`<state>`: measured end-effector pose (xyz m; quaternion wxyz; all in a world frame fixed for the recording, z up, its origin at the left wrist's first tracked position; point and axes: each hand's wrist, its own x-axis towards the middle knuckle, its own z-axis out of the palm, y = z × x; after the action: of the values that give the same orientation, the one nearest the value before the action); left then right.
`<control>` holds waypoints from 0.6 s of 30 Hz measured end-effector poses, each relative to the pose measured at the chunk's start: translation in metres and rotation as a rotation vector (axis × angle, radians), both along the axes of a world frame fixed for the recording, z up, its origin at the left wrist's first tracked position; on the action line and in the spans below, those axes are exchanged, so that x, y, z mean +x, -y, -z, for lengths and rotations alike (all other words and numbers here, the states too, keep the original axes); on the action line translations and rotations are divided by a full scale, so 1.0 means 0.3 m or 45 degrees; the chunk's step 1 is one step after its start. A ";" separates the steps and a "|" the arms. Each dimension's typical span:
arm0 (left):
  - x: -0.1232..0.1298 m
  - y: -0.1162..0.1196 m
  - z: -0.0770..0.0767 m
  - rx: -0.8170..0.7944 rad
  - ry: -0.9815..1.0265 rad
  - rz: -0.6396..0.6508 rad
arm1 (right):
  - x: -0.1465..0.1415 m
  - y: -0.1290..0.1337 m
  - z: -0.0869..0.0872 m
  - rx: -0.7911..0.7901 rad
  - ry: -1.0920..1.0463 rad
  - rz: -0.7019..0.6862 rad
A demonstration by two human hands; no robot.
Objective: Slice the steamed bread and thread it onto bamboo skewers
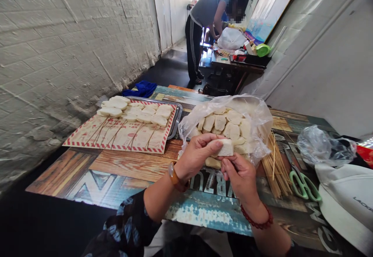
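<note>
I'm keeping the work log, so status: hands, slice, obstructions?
Left hand gripping pale slice. Right hand at its lower edge, grip unclear. Open bag of slices beyond; scissors off right, clear of both hands.

One left hand (194, 154) and one right hand (241, 173) are at the near side of one filled plastic bag (261, 119). Right of the bag: one pair of scissors (301, 177), one cap (344, 195). Left of it: one tray (178, 114), one paper sheet (84, 132). Beyond it: one person (208, 6).

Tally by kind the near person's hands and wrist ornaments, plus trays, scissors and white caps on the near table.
Hands (left hand, right hand): 2
Wrist ornaments (amber bangle, red bracelet): 2
Tray: 1
Scissors: 1
White cap: 1
Total: 7
</note>
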<state>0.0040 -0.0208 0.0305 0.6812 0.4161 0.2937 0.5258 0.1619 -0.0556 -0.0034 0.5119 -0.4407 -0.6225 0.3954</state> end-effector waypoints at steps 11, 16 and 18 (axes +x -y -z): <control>0.001 -0.023 0.007 0.053 -0.109 -0.003 | 0.003 -0.023 0.016 -0.141 -0.190 -0.051; -0.035 0.008 -0.048 0.380 -0.298 -0.025 | 0.032 -0.035 0.038 -0.213 -0.294 -0.254; -0.047 0.022 -0.073 0.554 -0.296 0.059 | 0.055 -0.039 0.032 -0.241 -0.358 -0.381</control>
<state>-0.0101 -0.0273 0.0525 0.5490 0.6174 0.2403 0.5095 0.1785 -0.0440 -0.0129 0.4858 -0.3299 -0.5635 0.5811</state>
